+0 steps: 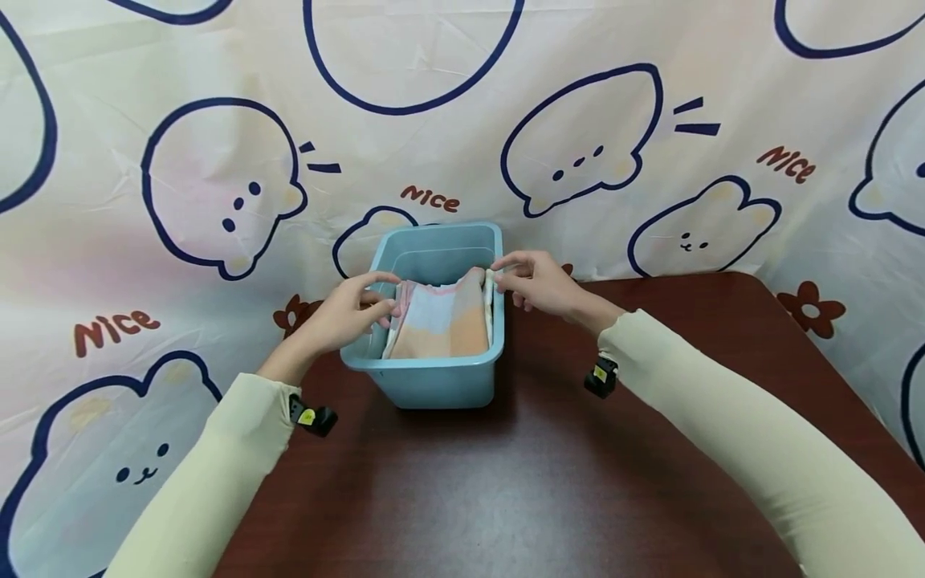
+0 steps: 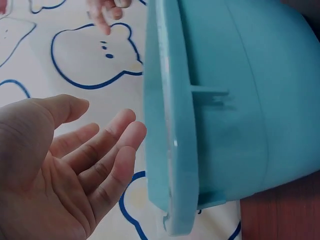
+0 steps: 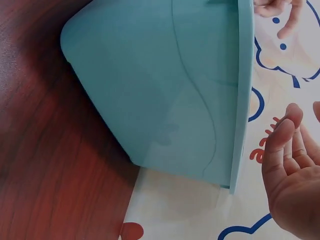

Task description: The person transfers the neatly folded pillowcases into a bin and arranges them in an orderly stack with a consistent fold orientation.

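Observation:
A light blue plastic bin (image 1: pixel 441 385) stands on the table against the patterned backdrop. Inside it lies folded cloth (image 1: pixel 444 321) in pale blue, orange and pink blocks, with lighter folded edges at both sides. My left hand (image 1: pixel 354 311) hovers over the bin's left rim, its fingers loosely bent beside the cloth. In the left wrist view, that hand's palm (image 2: pixel 60 185) shows with nothing in it. Over the right rim is my right hand (image 1: pixel 538 281), fingers relaxed near the cloth's edge. The right wrist view shows the right hand (image 3: pixel 300 185) holding nothing next to the bin wall (image 3: pixel 150 90).
The dark reddish-brown table (image 1: pixel 462 490) extends in front of the bin and to its right. Behind hangs a white sheet (image 1: pixel 448 152) with blue cartoon outlines and red lettering. Each sleeve cuff carries a small black camera (image 1: pixel 601 377).

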`<state>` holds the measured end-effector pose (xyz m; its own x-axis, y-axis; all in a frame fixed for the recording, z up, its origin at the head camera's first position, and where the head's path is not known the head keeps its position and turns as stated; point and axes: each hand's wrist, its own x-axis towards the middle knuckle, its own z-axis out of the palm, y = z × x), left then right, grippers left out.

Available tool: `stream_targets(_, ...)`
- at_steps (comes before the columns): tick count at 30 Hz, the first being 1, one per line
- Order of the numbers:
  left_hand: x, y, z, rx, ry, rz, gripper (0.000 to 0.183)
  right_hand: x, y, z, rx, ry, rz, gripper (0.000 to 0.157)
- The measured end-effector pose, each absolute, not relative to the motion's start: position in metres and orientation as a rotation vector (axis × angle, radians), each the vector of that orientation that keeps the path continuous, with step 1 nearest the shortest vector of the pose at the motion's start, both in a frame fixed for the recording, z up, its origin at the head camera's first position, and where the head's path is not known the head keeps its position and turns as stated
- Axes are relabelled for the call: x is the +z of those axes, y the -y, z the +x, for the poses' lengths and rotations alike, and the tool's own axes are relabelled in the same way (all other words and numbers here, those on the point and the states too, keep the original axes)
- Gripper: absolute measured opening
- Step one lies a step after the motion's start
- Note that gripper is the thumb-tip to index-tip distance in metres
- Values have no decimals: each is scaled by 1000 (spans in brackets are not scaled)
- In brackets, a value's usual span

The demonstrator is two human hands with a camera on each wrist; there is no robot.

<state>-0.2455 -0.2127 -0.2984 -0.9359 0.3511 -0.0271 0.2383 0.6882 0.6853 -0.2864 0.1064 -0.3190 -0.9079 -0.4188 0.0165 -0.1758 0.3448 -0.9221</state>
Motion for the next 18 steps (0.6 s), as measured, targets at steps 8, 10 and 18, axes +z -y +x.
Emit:
stream_targets(8,-300,217,-237,1108,-2772,485,42,-321,-119,-283,-1550,-2416,-628,31)
stream_targets(10,-301,217,-234,1116,-2775,484,43,-322,-121,-281,-1531,-2418,-666,32)
stream_targets(18,-306,219,-222,1124,-2801,433,40,-333,-127,-268,-1504,-2459,-747,30)
